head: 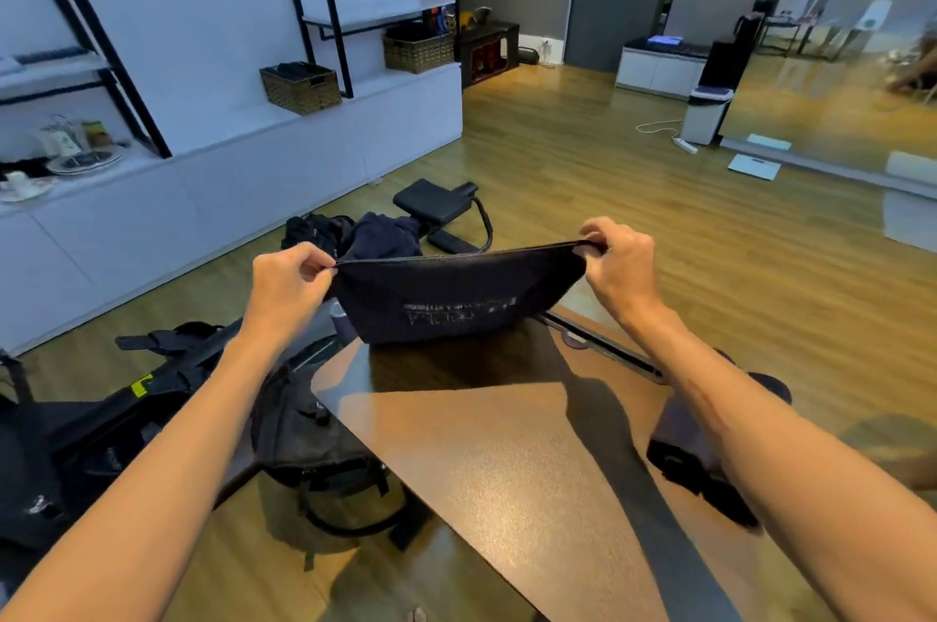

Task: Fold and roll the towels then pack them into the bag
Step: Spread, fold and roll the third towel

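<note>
- A dark towel (pixel 456 299) hangs stretched between two raised hands, above the far end of a brown table (pixel 507 469).
- The left hand (pixel 289 286) pinches the towel's top left corner between curled fingers and thumb; the right hand (pixel 616 266) pinches the top right corner the same way.
- The towel's long axis runs left to right, from one hand to the other. Its top edge is taut and level, and both hands are equally near it.
- The cloth drops away from the fingers, down and towards the table; its lower edge seems to touch or nearly touch the tabletop.
- The towel is navy or black, with pale printed lettering that reads upside down and blurred. It sags in a shallow curve and looks doubled over.
- A black bag (pixel 314 423) sits on the floor, just left of the table, below the left forearm.
- Judgement: the next move is probably to lay the towel flat on the table.
</note>
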